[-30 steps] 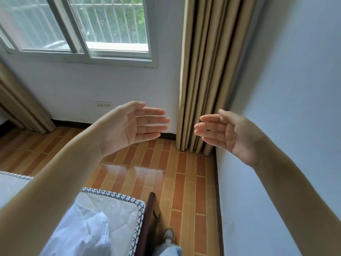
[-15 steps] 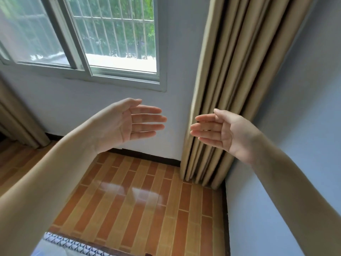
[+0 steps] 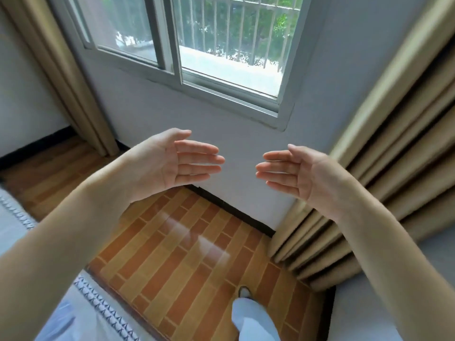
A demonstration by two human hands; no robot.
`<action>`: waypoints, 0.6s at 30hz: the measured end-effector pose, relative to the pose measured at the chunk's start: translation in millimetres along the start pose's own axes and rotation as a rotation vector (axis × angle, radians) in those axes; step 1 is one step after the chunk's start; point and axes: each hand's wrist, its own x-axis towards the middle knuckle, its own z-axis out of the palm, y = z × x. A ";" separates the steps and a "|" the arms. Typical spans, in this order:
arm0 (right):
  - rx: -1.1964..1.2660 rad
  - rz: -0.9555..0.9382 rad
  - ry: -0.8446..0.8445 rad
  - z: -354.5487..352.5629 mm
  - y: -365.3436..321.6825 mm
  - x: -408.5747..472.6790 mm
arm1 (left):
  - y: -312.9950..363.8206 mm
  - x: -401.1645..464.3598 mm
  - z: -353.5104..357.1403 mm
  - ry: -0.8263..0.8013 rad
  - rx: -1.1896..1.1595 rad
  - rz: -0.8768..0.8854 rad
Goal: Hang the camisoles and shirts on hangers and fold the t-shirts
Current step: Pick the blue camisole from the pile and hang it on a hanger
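Note:
My left hand [image 3: 172, 161] is raised in front of me with straight fingers, palm turned toward the right, and holds nothing. My right hand [image 3: 293, 171] faces it, palm to the left, fingers straight, also holding nothing. A gap separates the fingertips of the two. A pale white-blue piece of cloth [image 3: 59, 323] lies blurred on the mattress [image 3: 98, 301] at the bottom left; I cannot tell what garment it is. No hangers are in view.
A barred window [image 3: 221, 40] sits in the grey wall ahead. Beige curtains hang at the right [image 3: 384, 168] and the left [image 3: 66, 70]. Brown wood-pattern floor [image 3: 187, 254] lies below. My trouser leg and shoe [image 3: 246, 313] stand on the floor near the bed's edge.
The view has swung left and tilted, so the window is centred and the bed's edge shows again at bottom left. Both hands stay raised and open, now slightly farther apart.

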 end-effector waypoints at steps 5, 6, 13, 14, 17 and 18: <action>-0.050 0.062 -0.231 16.7 -19.1 98.1 | 10.4 27.4 -42.3 0.231 -0.137 0.002; -0.058 0.076 -0.282 21.1 -24.2 118.3 | 12.5 31.4 -51.0 0.269 -0.171 0.010; -0.140 0.148 -0.581 58.3 -65.5 229.2 | 35.6 41.1 -99.2 0.445 -0.263 0.106; -0.155 0.158 -0.620 65.0 -68.6 241.6 | 37.0 40.8 -102.8 0.479 -0.274 0.117; -0.184 0.208 -0.745 88.5 -69.6 269.3 | 34.7 38.5 -110.9 0.572 -0.311 0.113; -0.186 0.222 -0.783 96.4 -68.0 276.2 | 32.6 37.0 -113.4 0.596 -0.329 0.106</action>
